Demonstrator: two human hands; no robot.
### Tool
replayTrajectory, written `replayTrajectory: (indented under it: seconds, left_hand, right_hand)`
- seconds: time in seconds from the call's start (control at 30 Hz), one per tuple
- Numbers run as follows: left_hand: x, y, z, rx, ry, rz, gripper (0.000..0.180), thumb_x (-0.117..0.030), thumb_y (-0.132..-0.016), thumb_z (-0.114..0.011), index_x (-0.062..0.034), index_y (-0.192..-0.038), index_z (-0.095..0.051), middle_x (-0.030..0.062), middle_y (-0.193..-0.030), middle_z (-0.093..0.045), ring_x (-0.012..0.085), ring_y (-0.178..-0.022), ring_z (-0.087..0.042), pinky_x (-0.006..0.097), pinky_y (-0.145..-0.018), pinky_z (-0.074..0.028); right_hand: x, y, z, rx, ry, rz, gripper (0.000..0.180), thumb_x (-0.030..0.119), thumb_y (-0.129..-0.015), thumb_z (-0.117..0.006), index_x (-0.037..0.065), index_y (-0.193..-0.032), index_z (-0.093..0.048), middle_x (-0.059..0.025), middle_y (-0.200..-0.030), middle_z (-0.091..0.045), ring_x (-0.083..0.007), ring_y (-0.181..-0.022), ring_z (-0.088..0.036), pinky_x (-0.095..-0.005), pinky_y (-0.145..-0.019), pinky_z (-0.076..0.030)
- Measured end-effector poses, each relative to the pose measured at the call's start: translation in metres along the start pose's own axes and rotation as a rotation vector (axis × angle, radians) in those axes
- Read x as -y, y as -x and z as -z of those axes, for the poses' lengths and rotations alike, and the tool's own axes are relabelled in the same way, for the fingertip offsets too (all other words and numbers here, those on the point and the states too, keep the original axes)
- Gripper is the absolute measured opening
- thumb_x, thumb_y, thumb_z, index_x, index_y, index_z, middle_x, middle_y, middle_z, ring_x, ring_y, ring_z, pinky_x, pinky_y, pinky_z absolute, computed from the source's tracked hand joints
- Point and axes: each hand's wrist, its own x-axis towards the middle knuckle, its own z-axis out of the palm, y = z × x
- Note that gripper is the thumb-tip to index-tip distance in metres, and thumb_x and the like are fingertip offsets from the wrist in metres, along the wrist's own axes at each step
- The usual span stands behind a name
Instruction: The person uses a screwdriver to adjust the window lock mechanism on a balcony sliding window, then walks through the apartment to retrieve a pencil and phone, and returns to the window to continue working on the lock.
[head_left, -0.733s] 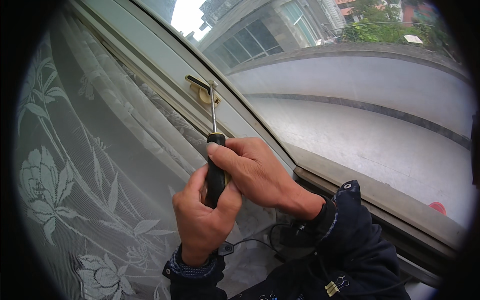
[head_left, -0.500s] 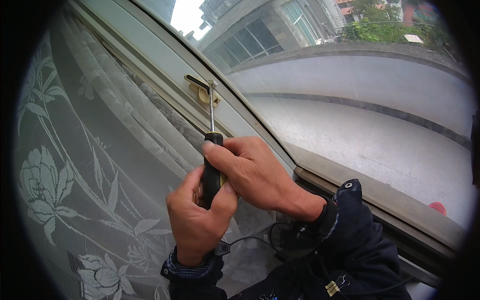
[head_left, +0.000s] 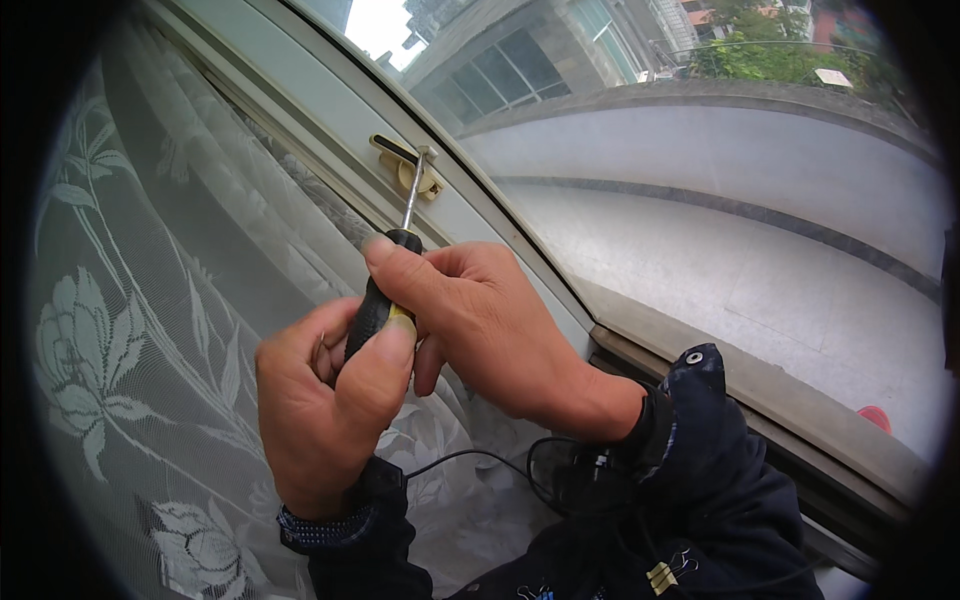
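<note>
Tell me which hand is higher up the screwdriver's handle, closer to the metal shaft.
The right hand: its fingers pinch the top of the black screwdriver handle by the shaft. The left hand wraps the lower end, thumb on the yellow band.

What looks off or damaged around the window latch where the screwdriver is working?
Nothing looks broken. The brass-coloured metal latch sits on the pale window frame, with the tip of the black-and-yellow-handled screwdriver against it. Both hands, left and right, grip the handle. The white floral lace curtain hangs bunched beside the frame, undamaged.
</note>
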Motion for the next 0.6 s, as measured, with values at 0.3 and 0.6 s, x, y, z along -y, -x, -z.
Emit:
replayTrajectory:
  seconds: [0.3, 0.6]
  left_hand:
    - [-0.01, -0.0069, 0.0061, 0.072, -0.085, 0.061, 0.019, -0.009, -0.09, -0.062, 0.01, -0.09, -0.063, -0.0008, -0.068, -0.061, 0.0002, -0.059, -0.05, 0.019, -0.05, -0.034]
    - [-0.0077, -0.0063, 0.0013, 0.072, -0.117, 0.009, 0.018, -0.009, -0.09, -0.06, 0.0081, -0.086, -0.063, -0.0008, -0.064, -0.06, 0.0005, -0.056, -0.048, 0.021, -0.049, -0.033]
  right_hand:
    - [-0.0034, 0.0, -0.0048, -0.024, -0.086, 0.035, 0.056, 0.042, -0.098, -0.053, -0.005, -0.07, -0.063, -0.0071, -0.063, -0.062, -0.012, -0.046, -0.058, -0.0244, -0.042, -0.044]
    - [-0.0032, 0.0031, -0.0008, -0.012, -0.036, 0.023, 0.052, 0.043, -0.103, -0.054, -0.002, -0.082, -0.066, -0.0058, -0.067, -0.064, -0.0104, -0.05, -0.059, -0.0215, -0.047, -0.047]
